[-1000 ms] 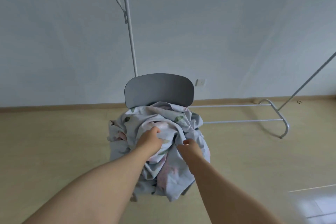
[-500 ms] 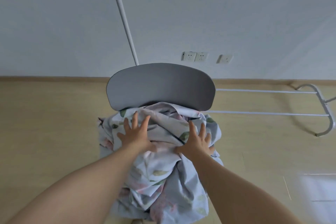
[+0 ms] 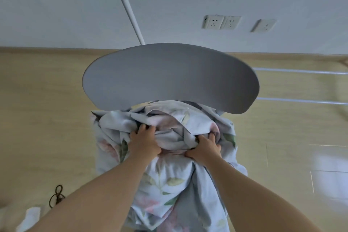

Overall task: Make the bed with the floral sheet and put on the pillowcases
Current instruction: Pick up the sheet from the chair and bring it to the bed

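Note:
A crumpled pale-blue floral sheet is heaped on the seat of a grey chair and hangs down over its front. My left hand digs its fingers into the folds at the top left of the heap and grips the cloth. On the right side of the same bundle, my right hand is clenched in the fabric. The chair's seat is hidden under the sheet. No bed or pillowcase can be picked out.
A white clothes rack pole rises behind the chair, and its base bars lie on the wood floor to the right. Wall sockets sit above the skirting. A dark cord and a white cloth scrap lie at lower left.
I have come closer to the chair. Both hands went from lying flat with spread fingers on the heap to clenching into its folds.

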Action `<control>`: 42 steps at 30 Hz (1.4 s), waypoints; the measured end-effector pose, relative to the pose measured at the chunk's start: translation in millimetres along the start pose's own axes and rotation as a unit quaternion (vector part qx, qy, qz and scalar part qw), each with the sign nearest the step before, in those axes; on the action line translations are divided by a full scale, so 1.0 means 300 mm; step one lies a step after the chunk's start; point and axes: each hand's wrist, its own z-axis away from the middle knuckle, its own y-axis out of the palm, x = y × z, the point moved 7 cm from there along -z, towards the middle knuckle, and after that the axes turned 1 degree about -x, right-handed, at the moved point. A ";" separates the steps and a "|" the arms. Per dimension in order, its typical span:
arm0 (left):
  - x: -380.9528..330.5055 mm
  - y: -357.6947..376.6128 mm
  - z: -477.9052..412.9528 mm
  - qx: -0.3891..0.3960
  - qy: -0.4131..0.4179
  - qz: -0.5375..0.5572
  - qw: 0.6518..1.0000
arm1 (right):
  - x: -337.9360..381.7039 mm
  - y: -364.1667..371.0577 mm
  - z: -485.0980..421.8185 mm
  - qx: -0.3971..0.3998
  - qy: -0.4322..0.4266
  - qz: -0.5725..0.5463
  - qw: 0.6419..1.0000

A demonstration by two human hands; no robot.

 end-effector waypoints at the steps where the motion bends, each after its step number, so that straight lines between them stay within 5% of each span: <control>1: -0.012 -0.011 0.004 -0.016 0.011 0.004 1.000 | -0.002 0.012 -0.005 0.003 0.002 -0.001 1.000; 16: 0.023 -0.099 0.364 -0.050 0.075 0.124 0.988 | 0.019 0.059 0.437 -0.175 -0.089 -0.100 0.975; 25: -0.052 -0.284 0.906 -0.137 0.231 0.125 0.955 | -0.118 0.046 1.046 -0.342 -0.096 -0.146 0.923; 34: -0.417 -0.268 1.696 -0.199 0.462 0.115 0.857 | -0.646 0.026 1.687 -0.520 0.000 -0.256 0.815; 42: -0.678 0.122 2.605 -0.077 0.653 0.222 0.720 | -1.344 0.219 2.550 -0.683 0.150 -0.199 0.687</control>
